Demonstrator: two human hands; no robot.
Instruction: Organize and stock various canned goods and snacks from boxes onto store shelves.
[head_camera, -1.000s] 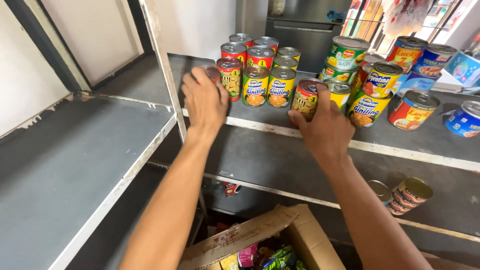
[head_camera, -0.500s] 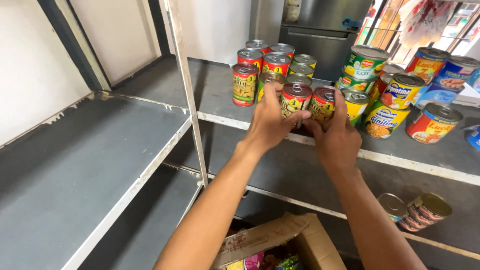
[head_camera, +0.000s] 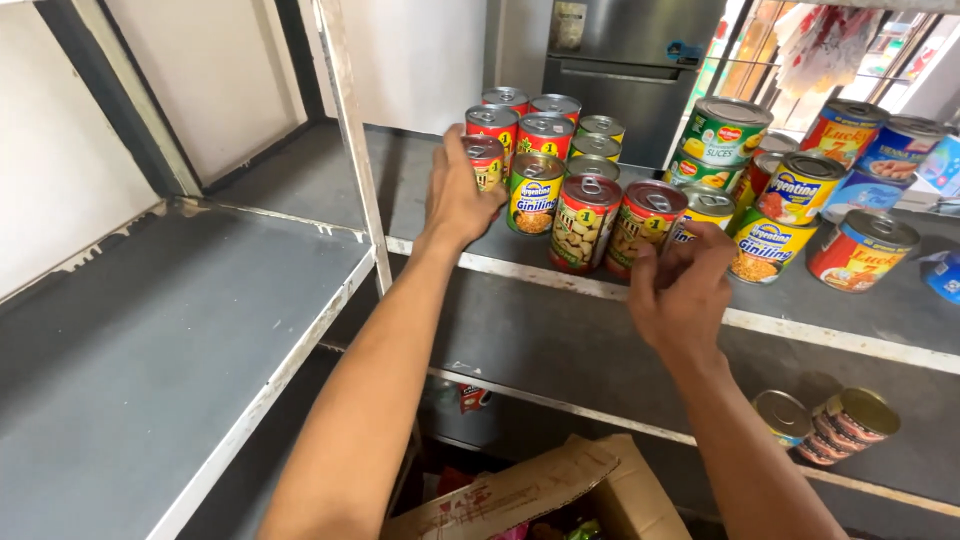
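Leftmost, a grey shelf (head_camera: 150, 340) lies bare, its white front edge running toward a white upright post (head_camera: 350, 130). Right of the post, a second grey shelf (head_camera: 560, 330) carries the cans, with a strip of bare room between their near row and its white front edge. The left hand (head_camera: 458, 195) reaches past the post; its grip is wrapped around a small red-and-yellow can (head_camera: 486, 160) at the left end of the group, fingers hidden behind it. Just right stands a yellow-labelled can (head_camera: 534, 193), then two tilted red cans (head_camera: 585, 222) leaning side by side at the near edge of the cluster. The right hand (head_camera: 680, 290) hovers near the shelf's front edge, fingers curled narrow at a yellow can (head_camera: 705, 210) just beside the red pair; whether it truly holds it, I cannot tell. Farther right, more cans lie loosely, some tipped, including a green can (head_camera: 725, 130). Below, a lower shelf holds two cans on their sides (head_camera: 830, 425), and an open cardboard box (head_camera: 520, 490) sits nearest.
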